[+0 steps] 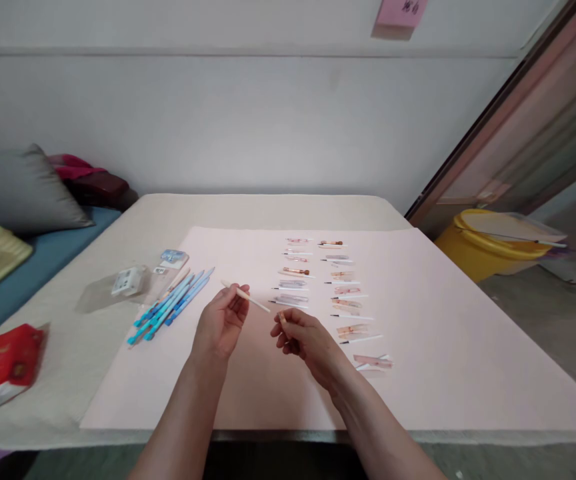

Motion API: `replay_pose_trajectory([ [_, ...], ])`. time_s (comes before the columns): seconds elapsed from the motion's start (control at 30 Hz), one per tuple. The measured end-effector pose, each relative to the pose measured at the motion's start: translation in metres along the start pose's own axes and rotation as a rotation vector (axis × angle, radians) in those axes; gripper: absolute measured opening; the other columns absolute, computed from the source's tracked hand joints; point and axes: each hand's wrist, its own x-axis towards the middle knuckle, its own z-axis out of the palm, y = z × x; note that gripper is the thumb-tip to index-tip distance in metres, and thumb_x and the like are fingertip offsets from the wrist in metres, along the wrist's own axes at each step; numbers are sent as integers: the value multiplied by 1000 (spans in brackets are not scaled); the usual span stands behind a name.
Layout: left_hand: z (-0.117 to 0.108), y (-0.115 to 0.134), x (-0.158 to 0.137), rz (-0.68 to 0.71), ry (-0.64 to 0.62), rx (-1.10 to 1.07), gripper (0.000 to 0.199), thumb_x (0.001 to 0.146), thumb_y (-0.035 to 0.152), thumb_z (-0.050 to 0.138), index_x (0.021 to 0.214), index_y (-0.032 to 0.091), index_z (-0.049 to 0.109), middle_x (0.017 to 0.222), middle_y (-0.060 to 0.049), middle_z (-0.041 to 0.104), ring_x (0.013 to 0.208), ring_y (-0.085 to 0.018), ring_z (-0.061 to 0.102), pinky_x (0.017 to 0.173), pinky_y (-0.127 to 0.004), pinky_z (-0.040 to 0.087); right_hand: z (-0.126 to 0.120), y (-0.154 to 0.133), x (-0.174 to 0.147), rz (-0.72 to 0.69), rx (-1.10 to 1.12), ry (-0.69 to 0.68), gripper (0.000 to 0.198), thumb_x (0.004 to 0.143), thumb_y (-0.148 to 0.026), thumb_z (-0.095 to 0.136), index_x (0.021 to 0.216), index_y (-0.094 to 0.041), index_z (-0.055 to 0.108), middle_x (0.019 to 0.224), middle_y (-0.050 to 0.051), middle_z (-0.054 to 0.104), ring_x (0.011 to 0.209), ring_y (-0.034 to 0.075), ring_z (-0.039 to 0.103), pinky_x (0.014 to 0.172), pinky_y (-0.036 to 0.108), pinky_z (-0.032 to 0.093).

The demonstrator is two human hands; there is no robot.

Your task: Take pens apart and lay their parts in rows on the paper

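Note:
My left hand (224,323) is closed, fingertips and thumb pinching a slim cream pen-like stick (253,299) that slants down to the right. Close to its lower end is my right hand (304,335), pinching a small orange-brown piece (282,317) mostly hidden by the fingers. A short gap separates the two hands. Beyond and right of them, pen refills and short clear or tinted pen barrels lie in two rough columns, among them a brown-tinted barrel (296,271) and a pink barrel (373,361). Several blue pens (175,305) form a loose bundle left of my left hand.
A pale pink sheet (448,347) covers much of the cloth-topped table (68,373). On the left lie a clear plastic bag (99,291), an eraser-like block (174,257) and a red-and-white packet (8,363). A yellow bin (473,253) stands beyond the right edge.

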Motion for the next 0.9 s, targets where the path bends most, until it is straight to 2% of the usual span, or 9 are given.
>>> replay_pose_trajectory([
  [0.1, 0, -2, -1, -24, -8, 36, 2, 78, 9, 60, 77, 10, 61, 83, -9, 66, 71, -12, 64, 59, -18, 54, 2, -1, 0, -13, 12, 11, 15, 73, -26, 58, 83, -17, 53, 80, 4, 61, 60, 9, 51, 56, 23, 37],
  [0.2, 1, -6, -3, -59, -42, 86, 1, 77, 10, 62, 78, 10, 61, 84, -10, 66, 72, -12, 63, 61, -19, 54, 1, -1, 1, -26, -5, 31, 10, 70, -21, 56, 78, -16, 53, 70, 0, 58, 50, 6, 44, 49, 21, 30],
  [0.27, 2, -10, -6, -89, -81, 126, 3, 76, 11, 63, 79, 10, 62, 85, -11, 66, 75, -13, 63, 64, -20, 54, 1, -1, 1, -26, -35, 41, 10, 72, -24, 56, 76, -16, 52, 65, -2, 58, 44, 5, 38, 45, 21, 24],
  [0.37, 5, -18, -10, -145, -132, 178, 8, 74, 10, 65, 81, 10, 63, 86, -12, 66, 78, -15, 64, 69, -23, 54, 2, -1, 1, -31, -65, 27, 20, 77, -35, 57, 74, -16, 50, 66, 0, 62, 39, 4, 32, 41, 22, 19],
  [0.47, 8, -24, -13, -172, -152, 201, 9, 74, 11, 66, 82, 10, 63, 85, -12, 66, 77, -16, 64, 69, -26, 54, 2, 0, 1, -47, -77, 23, 21, 75, -34, 60, 71, -16, 51, 59, 0, 60, 37, 4, 32, 40, 22, 17],
  [0.6, 7, -23, -10, -130, -89, 173, 6, 74, 8, 64, 79, 10, 63, 84, -12, 66, 76, -15, 64, 66, -22, 54, 1, 0, 1, -15, -77, 41, 13, 71, -26, 60, 70, -15, 53, 49, -2, 57, 35, 4, 31, 38, 21, 15],
  [0.9, -6, 0, 10, -64, 90, 4, 6, 79, 4, 57, 79, 9, 61, 81, -11, 66, 73, -15, 66, 58, -19, 56, -1, -12, -6, 25, -113, 46, 6, 66, -20, 56, 66, -14, 58, 41, -2, 53, 32, 5, 32, 37, 21, 17],
])
